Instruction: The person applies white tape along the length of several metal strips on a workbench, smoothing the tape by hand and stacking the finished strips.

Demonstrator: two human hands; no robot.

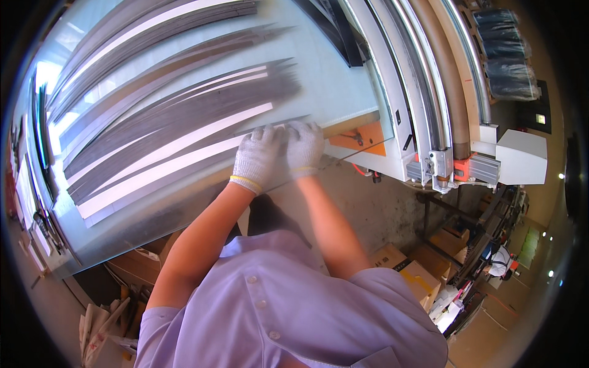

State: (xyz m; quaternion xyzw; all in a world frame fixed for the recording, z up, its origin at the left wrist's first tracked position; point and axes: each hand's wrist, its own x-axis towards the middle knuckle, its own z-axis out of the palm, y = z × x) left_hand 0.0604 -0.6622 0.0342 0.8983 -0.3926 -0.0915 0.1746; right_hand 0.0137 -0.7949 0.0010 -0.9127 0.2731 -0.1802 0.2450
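Both my hands wear white knitted gloves with yellow cuff bands. They are side by side at the near edge of a glass-like, pale blue tabletop (340, 92). My left hand (254, 156) has its fingers curled over the right end of a long white-and-grey strip (165, 175). Close beside it, my right hand (305, 147) is bent inward at the same strip end, and what lies under its fingers is hidden. Beyond the hands lie several bundles of long, thin dark grey strips (202, 116), fanned out, with white faces showing on some.
A machine with long metal rollers (429, 80) stands on the right, with a white box-shaped housing (521, 156) at its near end. Black angled bars (334, 30) lie at the table's far right. Cardboard boxes (417, 276) are on the floor at the lower right.
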